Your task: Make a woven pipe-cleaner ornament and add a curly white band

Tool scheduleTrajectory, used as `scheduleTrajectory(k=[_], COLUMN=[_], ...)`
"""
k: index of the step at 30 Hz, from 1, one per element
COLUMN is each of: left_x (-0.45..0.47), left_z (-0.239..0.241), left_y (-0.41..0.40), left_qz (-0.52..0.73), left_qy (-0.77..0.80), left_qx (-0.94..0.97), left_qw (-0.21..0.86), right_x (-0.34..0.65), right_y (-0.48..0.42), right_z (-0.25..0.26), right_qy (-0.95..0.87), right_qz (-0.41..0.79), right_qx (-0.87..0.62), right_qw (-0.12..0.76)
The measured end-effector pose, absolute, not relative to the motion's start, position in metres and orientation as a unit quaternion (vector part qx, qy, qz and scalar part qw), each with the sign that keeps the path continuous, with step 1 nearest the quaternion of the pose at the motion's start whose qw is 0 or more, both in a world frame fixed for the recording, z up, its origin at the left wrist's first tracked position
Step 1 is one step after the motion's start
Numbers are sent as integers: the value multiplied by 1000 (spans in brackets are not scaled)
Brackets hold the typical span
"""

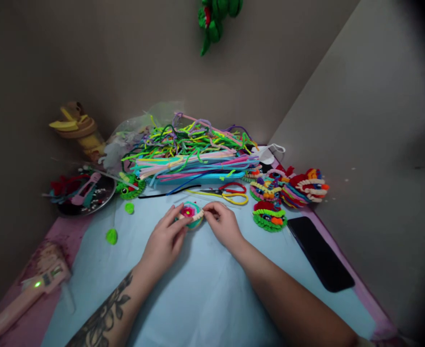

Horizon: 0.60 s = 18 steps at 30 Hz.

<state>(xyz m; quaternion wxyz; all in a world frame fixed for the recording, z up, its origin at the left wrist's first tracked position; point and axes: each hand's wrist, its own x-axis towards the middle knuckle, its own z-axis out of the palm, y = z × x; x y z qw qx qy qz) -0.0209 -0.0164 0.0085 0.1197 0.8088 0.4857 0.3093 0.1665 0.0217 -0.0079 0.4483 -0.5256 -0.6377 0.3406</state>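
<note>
A small round pipe-cleaner piece (188, 211), teal with a pink and red middle and a cream strip along it, lies between my hands on the blue cloth. My left hand (166, 233) holds it from the left, fingers over its top and side. At its right edge, my right hand (221, 222) pinches the end of the cream strip between thumb and fingertips. Just beyond are scissors (221, 192) with one red and one yellow handle, a black pipe cleaner (162, 193) and a blue one (185, 183).
Behind lies a heap of colourful pipe cleaners (194, 144). Finished fuzzy pieces (269, 215) and a black phone (321, 253) are on the right. A metal bowl (104, 198), green pieces (112, 236) and a pink glue gun (35, 289) with a lit green light are on the left.
</note>
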Motion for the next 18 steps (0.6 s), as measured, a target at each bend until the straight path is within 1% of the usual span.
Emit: scheduleTrajectory(k=[4, 8, 14, 18], left_x=[-17, -14, -6, -7], left_z=[5, 0, -2, -4], left_y=[-11, -8, -6, -7], left_qz=[333, 321, 295, 313], left_qy=[485, 487, 485, 475], left_qx=[793, 796, 813, 816], left_qw=[161, 163, 131, 103], right_x=[167, 170, 169, 167], right_y=[18, 18, 11, 8], right_z=[-5, -5, -4, -4], right_qy=[-633, -631, -622, -567], right_qz=[341, 351, 380, 427], right_qx=[-507, -511, -500, -493], right_qw=[475, 467, 468, 504])
